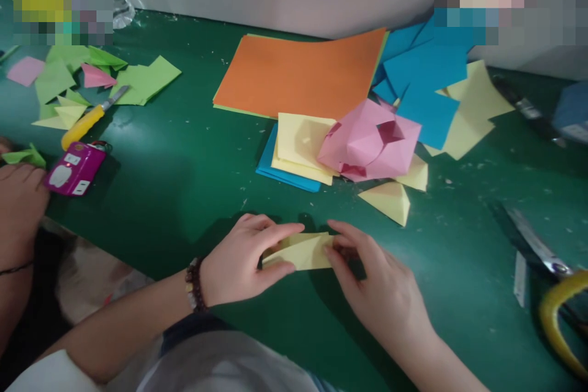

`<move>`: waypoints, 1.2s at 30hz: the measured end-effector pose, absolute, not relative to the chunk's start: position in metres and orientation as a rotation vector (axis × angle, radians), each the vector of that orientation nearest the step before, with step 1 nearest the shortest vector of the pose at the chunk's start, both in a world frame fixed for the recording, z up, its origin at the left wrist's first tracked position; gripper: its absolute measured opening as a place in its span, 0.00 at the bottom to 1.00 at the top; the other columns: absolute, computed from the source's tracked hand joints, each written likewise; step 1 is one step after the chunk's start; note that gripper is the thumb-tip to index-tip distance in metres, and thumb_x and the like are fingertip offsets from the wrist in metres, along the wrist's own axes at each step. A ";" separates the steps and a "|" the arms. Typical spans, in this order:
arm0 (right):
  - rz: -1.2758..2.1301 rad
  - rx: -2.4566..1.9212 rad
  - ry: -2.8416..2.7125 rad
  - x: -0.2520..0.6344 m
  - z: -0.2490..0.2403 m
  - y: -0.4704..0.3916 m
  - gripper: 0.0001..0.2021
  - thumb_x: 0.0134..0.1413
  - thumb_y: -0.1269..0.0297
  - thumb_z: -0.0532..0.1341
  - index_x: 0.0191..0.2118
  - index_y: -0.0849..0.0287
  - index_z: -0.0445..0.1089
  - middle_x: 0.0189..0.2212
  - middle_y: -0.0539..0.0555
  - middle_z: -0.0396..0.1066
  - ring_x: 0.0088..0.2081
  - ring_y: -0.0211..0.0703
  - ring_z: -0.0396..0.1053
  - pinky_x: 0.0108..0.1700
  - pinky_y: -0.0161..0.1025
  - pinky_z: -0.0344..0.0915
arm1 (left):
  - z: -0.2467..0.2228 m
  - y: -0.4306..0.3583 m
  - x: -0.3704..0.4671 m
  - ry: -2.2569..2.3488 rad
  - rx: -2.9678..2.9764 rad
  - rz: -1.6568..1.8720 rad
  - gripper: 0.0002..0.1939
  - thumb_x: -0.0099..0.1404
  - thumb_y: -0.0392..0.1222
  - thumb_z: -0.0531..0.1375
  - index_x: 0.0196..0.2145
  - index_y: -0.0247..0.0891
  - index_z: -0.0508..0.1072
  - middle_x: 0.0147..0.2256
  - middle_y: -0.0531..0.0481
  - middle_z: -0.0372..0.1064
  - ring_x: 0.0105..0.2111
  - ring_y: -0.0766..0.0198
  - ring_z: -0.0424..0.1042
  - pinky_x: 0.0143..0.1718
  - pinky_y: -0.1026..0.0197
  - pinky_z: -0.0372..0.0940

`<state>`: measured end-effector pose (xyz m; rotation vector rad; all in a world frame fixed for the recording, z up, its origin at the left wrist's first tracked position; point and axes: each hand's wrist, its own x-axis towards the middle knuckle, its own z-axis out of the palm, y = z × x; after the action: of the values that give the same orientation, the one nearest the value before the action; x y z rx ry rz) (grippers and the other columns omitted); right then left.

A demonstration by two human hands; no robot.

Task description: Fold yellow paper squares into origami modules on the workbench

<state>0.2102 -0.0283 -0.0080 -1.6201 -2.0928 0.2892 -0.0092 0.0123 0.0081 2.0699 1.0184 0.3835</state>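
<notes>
A small folded yellow paper (303, 251) lies flat on the green table (184, 196) near its front edge. My left hand (241, 257) pinches its left end, thumb below and fingers on top. My right hand (372, 282) presses the paper's right end with its fingertips. Just behind the paper sit a folded yellow triangle (390, 199), a pink folded paper shape (370, 144) and a stack of yellow squares (301, 147) on blue sheets.
Orange sheets (298, 73) and blue and yellow papers (432, 92) lie at the back. Yellow-handled scissors (551, 269) are at the right edge. At left lie a yellow utility knife (87, 119), a magenta device (76, 168), green and pink scraps, and another person's hand (18, 202).
</notes>
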 end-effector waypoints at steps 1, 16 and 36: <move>0.294 -1.625 -2.089 0.210 -0.008 -0.028 0.12 0.64 0.63 0.53 0.50 0.57 0.65 0.29 0.49 0.75 0.27 0.37 0.74 0.29 0.34 0.69 | 0.007 0.012 -0.009 1.030 2.078 0.407 0.21 0.66 0.40 0.58 0.56 0.41 0.65 0.36 0.49 0.71 0.39 0.59 0.68 0.43 0.56 0.62; 0.167 -1.600 -2.103 0.205 -0.011 -0.030 0.09 0.63 0.65 0.53 0.46 0.57 0.66 0.27 0.50 0.74 0.26 0.38 0.72 0.31 0.35 0.67 | 0.010 0.013 -0.001 1.057 2.067 0.345 0.28 0.57 0.40 0.64 0.55 0.42 0.66 0.35 0.50 0.70 0.39 0.57 0.68 0.44 0.53 0.62; 0.207 -1.499 -2.151 0.209 -0.011 -0.031 0.09 0.59 0.70 0.57 0.38 0.58 0.75 0.31 0.53 0.75 0.33 0.39 0.73 0.38 0.37 0.70 | 0.001 0.009 -0.009 0.822 2.652 0.678 0.08 0.66 0.30 0.56 0.37 0.36 0.75 0.40 0.48 0.75 0.42 0.61 0.71 0.43 0.57 0.70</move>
<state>0.2091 -0.0311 -0.0112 -1.4986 -2.1509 0.2072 -0.0089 0.0089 0.0006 2.6524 0.8222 0.6783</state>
